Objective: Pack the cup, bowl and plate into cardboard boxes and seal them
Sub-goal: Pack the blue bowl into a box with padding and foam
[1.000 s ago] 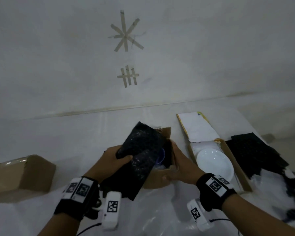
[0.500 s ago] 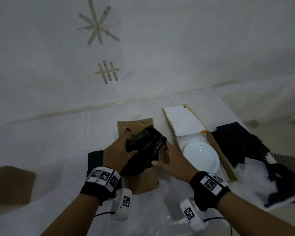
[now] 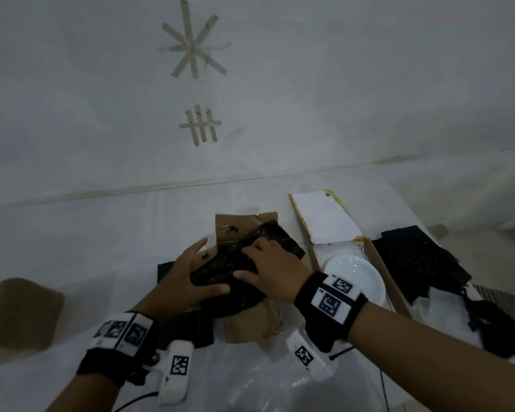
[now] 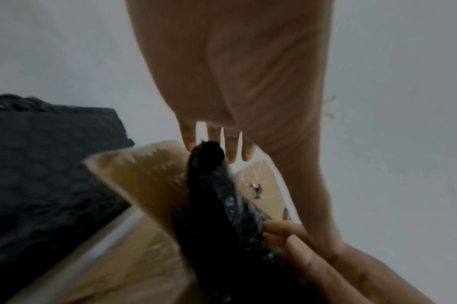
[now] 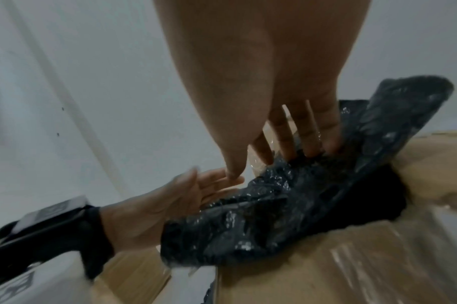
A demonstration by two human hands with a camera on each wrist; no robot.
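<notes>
An open brown cardboard box (image 3: pixel 250 325) stands in the middle of the table, stuffed with black bubble wrap (image 3: pixel 220 263). My left hand (image 3: pixel 188 278) lies flat against the wrap's left side, fingers straight, thumb across its near edge. My right hand (image 3: pixel 271 269) presses down on top of the wrap (image 5: pixel 300 205) with its fingertips (image 5: pixel 310 150). The wrap hides whatever is in this box. A white plate (image 3: pixel 357 278) lies in a second open box (image 3: pixel 390 281) to the right. No bowl is in view.
A closed brown box (image 3: pixel 18 313) sits at the left edge. Loose black bubble wrap sheets (image 3: pixel 416 257) lie right of the plate's box, and another black sheet (image 3: pixel 185 325) lies under my left wrist. Clear plastic (image 3: pixel 250 382) covers the near table. A wall rises behind.
The black wrap, held up by my left hand a second ago, is now pushed down into the middle box. My right hand moved from the box's side onto the wrap.
</notes>
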